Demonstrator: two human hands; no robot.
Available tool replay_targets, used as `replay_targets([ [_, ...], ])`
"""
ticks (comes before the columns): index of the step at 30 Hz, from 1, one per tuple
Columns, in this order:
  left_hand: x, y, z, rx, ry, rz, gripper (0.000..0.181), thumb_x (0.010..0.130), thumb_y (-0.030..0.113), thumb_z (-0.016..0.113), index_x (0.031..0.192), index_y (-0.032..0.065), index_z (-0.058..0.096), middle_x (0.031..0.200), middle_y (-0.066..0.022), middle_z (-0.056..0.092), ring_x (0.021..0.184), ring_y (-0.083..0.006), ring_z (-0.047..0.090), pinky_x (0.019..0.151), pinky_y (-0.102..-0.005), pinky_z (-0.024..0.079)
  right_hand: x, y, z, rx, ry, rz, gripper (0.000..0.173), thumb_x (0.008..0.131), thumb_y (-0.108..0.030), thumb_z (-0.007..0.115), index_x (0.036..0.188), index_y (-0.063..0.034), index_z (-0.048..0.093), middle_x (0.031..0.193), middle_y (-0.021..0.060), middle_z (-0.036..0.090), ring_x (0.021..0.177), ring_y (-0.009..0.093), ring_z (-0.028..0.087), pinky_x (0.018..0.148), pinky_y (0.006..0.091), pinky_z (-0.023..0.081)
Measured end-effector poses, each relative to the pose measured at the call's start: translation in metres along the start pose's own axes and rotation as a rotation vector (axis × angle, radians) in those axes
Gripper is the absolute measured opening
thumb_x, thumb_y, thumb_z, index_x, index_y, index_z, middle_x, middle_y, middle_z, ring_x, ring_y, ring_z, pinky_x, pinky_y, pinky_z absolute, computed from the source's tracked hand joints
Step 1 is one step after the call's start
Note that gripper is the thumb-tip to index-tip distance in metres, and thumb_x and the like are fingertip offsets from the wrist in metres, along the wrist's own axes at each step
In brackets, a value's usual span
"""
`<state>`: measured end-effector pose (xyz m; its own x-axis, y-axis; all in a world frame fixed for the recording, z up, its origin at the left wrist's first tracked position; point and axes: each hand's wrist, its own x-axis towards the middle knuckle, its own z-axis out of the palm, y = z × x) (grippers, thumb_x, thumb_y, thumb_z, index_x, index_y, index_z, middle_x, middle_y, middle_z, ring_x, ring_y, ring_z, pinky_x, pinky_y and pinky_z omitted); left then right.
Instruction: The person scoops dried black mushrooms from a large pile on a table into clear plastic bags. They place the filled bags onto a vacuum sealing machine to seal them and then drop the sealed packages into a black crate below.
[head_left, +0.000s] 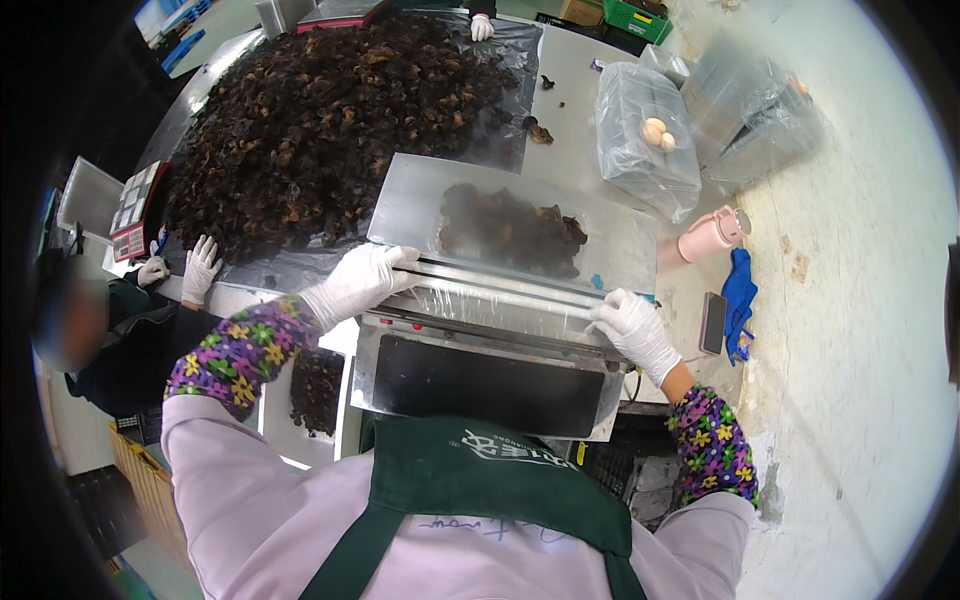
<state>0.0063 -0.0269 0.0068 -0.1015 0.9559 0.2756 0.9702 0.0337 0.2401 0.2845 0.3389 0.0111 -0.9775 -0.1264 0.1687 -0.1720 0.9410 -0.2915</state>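
In front of me, clear stretch film (495, 304) is drawn taut across the front of a metal wrapping machine (367, 390) with a black plate. My gloved left hand (367, 281) pinches the film's left end. The film's right end is gripped by my gloved right hand (634, 326). Just beyond lies a clear tray of dark dried fungus, probably wood ear (510, 229), partly seen through a translucent sheet or cover (409, 187).
A large heap of dark fungus (300, 127) covers the table at left. Two co-workers' gloved hands (201, 270) (482, 28) rest beside it. To the right are a bagged bundle (645, 142), a pink bottle (709, 236), a phone (713, 322) and a blue cloth (739, 292).
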Motion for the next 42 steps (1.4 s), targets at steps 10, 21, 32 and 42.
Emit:
replay_targets([
  [10,0.05,0.018,-0.079,-1.061,0.587,-0.531,0.016,0.101,0.014,0.05,0.1,0.0014,0.06,0.093,-0.0078,0.069,0.074,-0.0109,0.064,0.067,-0.0242,0.053,0.033,-0.023,-0.082,0.992,0.727,0.515,0.01,0.097,-0.011,0.055,0.097,-0.002,0.058,0.087,0.0066,0.064,0.074,0.014,0.064,0.07,0.0249,0.052],
  [21,0.092,-0.091,0.035,-0.023,0.06,-0.276,0.035,0.098,0.03,0.051,0.124,0.0098,0.063,0.139,-0.0198,0.049,0.115,-0.0355,0.057,0.1,-0.0375,0.046,0.098,0.075,0.025,0.062,0.197,0.207,0.035,0.094,-0.035,0.058,0.12,-0.0135,0.067,0.121,0.0151,0.059,0.109,0.033,0.054,0.092,0.0401,0.045],
  [32,0.07,-0.061,0.034,-0.507,0.218,-0.556,0.035,0.1,0.032,0.052,0.102,0.002,0.07,0.096,-0.0158,0.064,0.106,-0.0245,0.053,0.091,-0.0344,0.044,0.091,0.037,0.019,0.0,0.573,0.15,0.038,0.098,-0.036,0.056,0.083,-0.0005,0.059,0.073,0.0084,0.058,0.069,0.03,0.05,0.067,0.0351,0.043],
  [42,0.074,-0.013,0.018,-1.243,0.092,-0.963,0.048,0.101,0.048,0.042,0.11,0.0031,0.056,0.079,-0.007,0.064,0.059,-0.0153,0.064,0.05,-0.0262,0.054,0.087,-0.001,0.0,1.214,0.059,0.82,0.039,0.104,-0.04,0.039,0.126,-0.0103,0.05,0.068,0.0052,0.059,0.044,0.01,0.052,0.038,0.0213,0.038],
])
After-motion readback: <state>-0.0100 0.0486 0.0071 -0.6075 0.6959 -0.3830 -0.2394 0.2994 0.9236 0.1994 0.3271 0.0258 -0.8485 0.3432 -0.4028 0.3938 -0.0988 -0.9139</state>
